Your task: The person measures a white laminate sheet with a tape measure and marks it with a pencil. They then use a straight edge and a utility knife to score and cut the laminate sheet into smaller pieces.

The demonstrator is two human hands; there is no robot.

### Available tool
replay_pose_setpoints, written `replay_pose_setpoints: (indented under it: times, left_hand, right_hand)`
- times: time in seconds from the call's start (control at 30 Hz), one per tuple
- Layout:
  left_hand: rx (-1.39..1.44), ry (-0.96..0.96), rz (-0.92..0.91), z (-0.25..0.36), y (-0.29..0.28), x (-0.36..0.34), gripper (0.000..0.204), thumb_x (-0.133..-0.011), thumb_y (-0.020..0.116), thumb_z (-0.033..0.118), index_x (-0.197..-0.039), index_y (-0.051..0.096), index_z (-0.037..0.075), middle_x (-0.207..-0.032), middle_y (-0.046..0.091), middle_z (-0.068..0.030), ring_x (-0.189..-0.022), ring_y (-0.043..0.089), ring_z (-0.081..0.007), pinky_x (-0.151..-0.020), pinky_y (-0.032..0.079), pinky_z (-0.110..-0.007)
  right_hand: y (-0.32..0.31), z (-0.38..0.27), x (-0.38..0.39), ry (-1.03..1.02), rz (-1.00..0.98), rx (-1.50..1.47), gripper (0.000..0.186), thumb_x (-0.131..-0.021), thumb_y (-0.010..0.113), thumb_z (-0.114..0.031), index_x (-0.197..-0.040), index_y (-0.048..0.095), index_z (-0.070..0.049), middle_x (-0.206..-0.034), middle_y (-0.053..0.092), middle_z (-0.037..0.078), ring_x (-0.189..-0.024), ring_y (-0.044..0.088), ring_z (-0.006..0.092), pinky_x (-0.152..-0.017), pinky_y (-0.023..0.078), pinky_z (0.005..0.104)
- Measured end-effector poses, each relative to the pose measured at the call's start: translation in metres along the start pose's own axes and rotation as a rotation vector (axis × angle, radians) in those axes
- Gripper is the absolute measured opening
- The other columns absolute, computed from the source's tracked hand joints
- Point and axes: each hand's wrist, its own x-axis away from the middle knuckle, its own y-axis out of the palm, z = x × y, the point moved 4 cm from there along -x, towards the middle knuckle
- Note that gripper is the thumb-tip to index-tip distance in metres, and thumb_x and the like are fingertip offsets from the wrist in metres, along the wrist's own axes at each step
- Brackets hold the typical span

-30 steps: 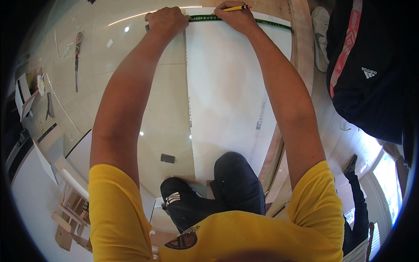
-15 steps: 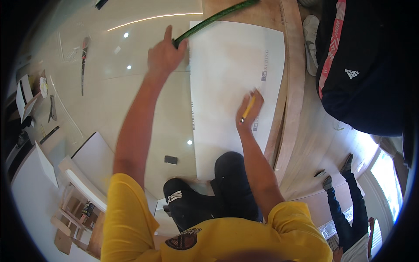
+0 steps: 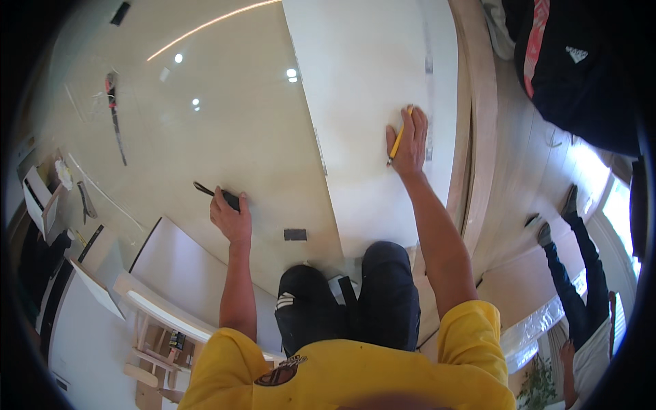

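My left hand [image 3: 229, 215] is closed on a black tape measure [image 3: 231, 201] over the tiled floor, left of a long white board [image 3: 362, 68]; a short dark end of tape sticks out leftward. My right hand [image 3: 410, 147] rests on the board's right part, its fingers curled round a yellow pencil [image 3: 399, 140]. The board lies on or along wooden sheets [image 3: 475, 102] at its right, reaching down to my knees. A small dark grey rectangle [image 3: 295, 234] lies on the tile between my left hand and the board.
A red-handled saw [image 3: 111, 102] and grey tool [image 3: 86, 201] lie at left. Panels [image 3: 171, 256] and a wooden chair-like frame [image 3: 154, 342] stand lower left. A co-worker in black clothing [image 3: 574, 82] is upper right; another person's legs [image 3: 588, 273] show lower right.
The green tape, earlier stretched across the board's top, has retracted. My left hand has come down and left toward me; my right hand left the top edge and now rests lower on the board.
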Motion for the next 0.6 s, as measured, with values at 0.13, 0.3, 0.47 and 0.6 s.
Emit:
replay_pose_setpoints:
  times: [0.13,0.3,0.47,0.6]
  left_hand:
    - [-0.107,0.148,0.088,-0.014,0.022,0.019,0.068,-0.090,0.073,0.033,-0.147,0.048,0.007,-0.140,0.051,-0.0207,-0.130,0.048,-0.0373,-0.111,0.033,-0.059]
    - [0.099,0.114,0.098,-0.022,0.011,0.036,0.076,-0.089,0.076,0.035,-0.151,0.043,0.006,-0.148,0.045,-0.0242,-0.141,0.040,-0.0415,-0.117,0.024,-0.063]
    - [0.202,0.110,-0.071,-0.048,-0.031,0.150,0.068,-0.090,0.074,0.031,-0.146,0.049,0.003,-0.143,0.054,-0.0244,-0.137,0.046,-0.0414,-0.118,0.028,-0.060]
    - [0.492,-0.020,-0.430,-0.068,-0.048,0.282,0.046,-0.093,0.070,0.026,-0.130,0.063,0.001,-0.129,0.065,-0.0228,-0.121,0.060,-0.0407,-0.108,0.045,-0.046]
  right_hand:
    - [0.006,0.006,0.004,-0.006,0.055,0.005,0.058,-0.085,0.077,-0.009,-0.135,0.051,0.004,-0.137,0.052,0.026,-0.130,0.049,0.0457,-0.112,0.042,0.0520]
    - [0.012,0.013,0.015,-0.015,0.062,0.036,0.058,-0.089,0.076,-0.015,-0.138,0.052,0.002,-0.139,0.051,0.025,-0.133,0.048,0.0425,-0.112,0.043,0.0487]
    - [0.014,0.004,0.012,0.012,0.052,0.109,0.054,-0.093,0.072,-0.020,-0.140,0.052,-0.003,-0.139,0.049,0.024,-0.132,0.049,0.0400,-0.115,0.040,0.0497]
    - [0.010,-0.039,0.044,0.173,0.030,0.060,0.059,-0.094,0.071,-0.028,-0.141,0.049,0.000,-0.136,0.054,0.021,-0.130,0.050,0.0378,-0.108,0.042,0.0494]
